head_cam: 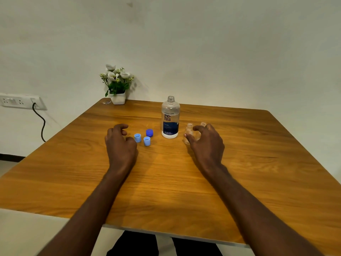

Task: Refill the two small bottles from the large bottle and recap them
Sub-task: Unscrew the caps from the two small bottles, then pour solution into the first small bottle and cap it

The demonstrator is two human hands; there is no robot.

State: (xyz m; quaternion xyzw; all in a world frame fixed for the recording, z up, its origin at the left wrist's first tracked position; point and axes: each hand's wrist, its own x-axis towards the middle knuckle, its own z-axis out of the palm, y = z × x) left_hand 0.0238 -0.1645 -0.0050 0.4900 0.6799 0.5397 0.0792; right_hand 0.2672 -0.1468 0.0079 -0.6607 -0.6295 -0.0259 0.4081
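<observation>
Head view: right hand (206,143) curled round small bottle (188,133) mid-counter (166,182) — left hand (120,143) loosely curled, empty, beside caps (137,138).

your right hand (206,143) curls around 1 small bottle (189,133); your left hand (120,143) rests near 2 light-blue caps (137,138).

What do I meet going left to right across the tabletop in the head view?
Left hand → two light blue plastic caps → dark blue cap → large clear labelled bottle → right hand.
</observation>
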